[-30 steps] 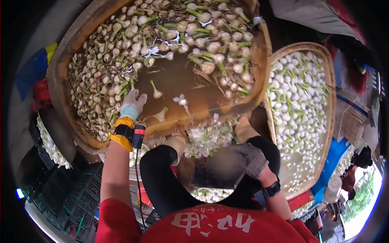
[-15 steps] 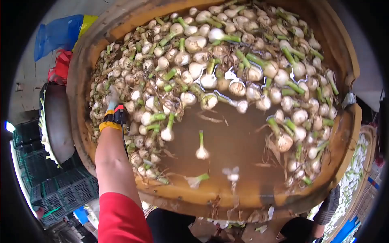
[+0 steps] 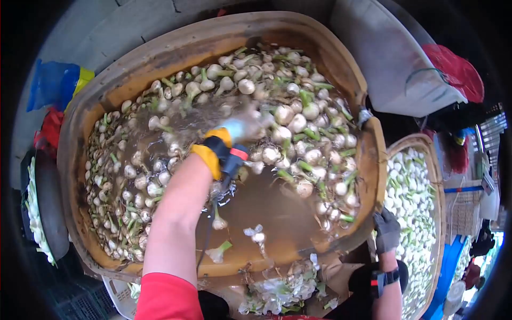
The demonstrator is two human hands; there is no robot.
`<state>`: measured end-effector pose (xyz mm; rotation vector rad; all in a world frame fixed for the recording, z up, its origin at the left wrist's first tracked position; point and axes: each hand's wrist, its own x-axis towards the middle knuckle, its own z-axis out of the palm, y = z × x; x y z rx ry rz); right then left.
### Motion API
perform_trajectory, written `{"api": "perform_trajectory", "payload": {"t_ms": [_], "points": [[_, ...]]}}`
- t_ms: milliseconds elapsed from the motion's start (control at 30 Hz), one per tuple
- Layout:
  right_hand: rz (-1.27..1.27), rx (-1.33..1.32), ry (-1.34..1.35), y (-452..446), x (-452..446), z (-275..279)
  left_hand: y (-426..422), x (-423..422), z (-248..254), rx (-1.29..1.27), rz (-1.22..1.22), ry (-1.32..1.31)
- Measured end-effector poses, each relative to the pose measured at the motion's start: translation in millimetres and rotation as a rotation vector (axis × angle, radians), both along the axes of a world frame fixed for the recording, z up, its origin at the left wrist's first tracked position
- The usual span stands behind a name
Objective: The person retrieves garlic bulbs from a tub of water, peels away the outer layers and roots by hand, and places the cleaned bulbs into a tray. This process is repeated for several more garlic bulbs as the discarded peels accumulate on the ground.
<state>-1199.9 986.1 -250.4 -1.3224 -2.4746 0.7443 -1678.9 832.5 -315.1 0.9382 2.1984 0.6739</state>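
- Leftmost, a smooth blue bag (image 3: 50, 85) with a yellow edge is located at the wall, above a crumpled red item (image 3: 49, 130).
- Large tub (image 3: 375, 154): rounded, thick-rimmed, orange-brown with dark stains; contains murky brown water.
- Stemmed bulbs (image 3: 313, 156): round, off-white, soil-marked, with short green stalks and stringy roots; massed along the left, far and right sides of the large tub.
- Peel pile (image 3: 282, 290): thin, papery white and green scraps, just beside the near rim.
- White bin (image 3: 394, 58): smooth-walled, tilted, beyond the right rim.
- Second tub (image 3: 438, 208): tan-rimmed, at far right; contains cleaner, whiter bulbs (image 3: 408, 229).
- Left hand (image 3: 256, 122): pale-blue cuff, yellow wristband (image 3: 210, 160) and black strapped unit (image 3: 232, 162); positioned among the stemmed bulbs near the middle of the large tub. Fingers are blurred; spread and grip cannot be determined.
- Right hand (image 3: 386, 232): grey fabric glove, at the large tub's right rim, between both tubs and apart from the stemmed bulbs; finger spread and any held item cannot be determined.
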Motion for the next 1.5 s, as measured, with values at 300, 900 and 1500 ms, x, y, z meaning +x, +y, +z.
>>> {"api": "perform_trajectory", "payload": {"t_ms": [300, 900, 1500], "points": [[0.097, 0.005, -0.130, 11, 10, 3, -27, 181, 81, -0.352, -1.002, -0.216], [0.093, -0.061, 0.219, -13, 7, 50, 203, 107, -24, -0.497, 0.051, 0.171], [0.498, -0.303, 0.330, -62, -2, 57, -63, 313, 146, 0.473, 0.099, -0.451]]}}
